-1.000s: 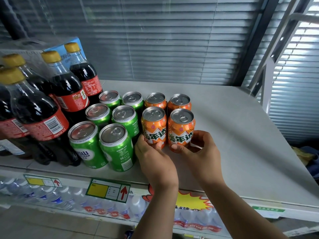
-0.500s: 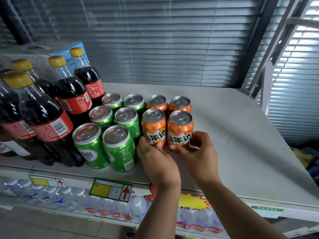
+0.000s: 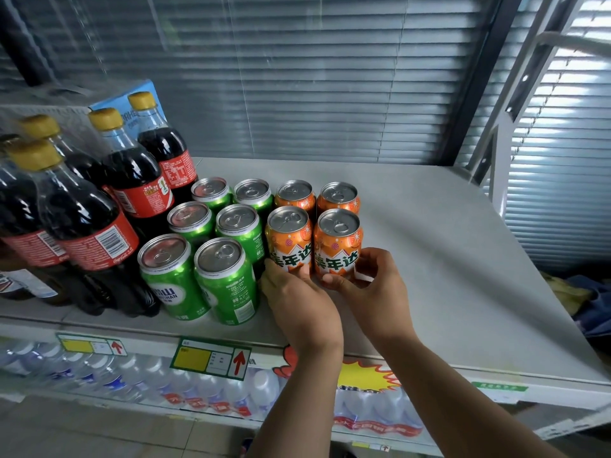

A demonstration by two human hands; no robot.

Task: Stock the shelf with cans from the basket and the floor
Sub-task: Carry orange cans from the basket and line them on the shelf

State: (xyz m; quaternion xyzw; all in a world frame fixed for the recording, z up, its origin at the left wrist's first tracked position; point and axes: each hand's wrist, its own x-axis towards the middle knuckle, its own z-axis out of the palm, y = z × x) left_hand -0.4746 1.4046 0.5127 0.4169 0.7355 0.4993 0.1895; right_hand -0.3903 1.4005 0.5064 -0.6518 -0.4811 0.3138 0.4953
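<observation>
Shelf (image 3: 446, 259): left hand (image 3: 299, 307) grips left orange can (image 3: 290, 241), right hand (image 3: 375, 287) right orange can (image 3: 338, 244).

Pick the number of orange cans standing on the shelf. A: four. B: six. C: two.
A: four orange cans stand in a two-by-two block on the shelf, right of six green cans; the left hand and right hand hold the front pair.

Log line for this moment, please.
left hand: grips front-left orange metal can | right hand: grips front-right orange metal can | both upright on grey shelf
</observation>
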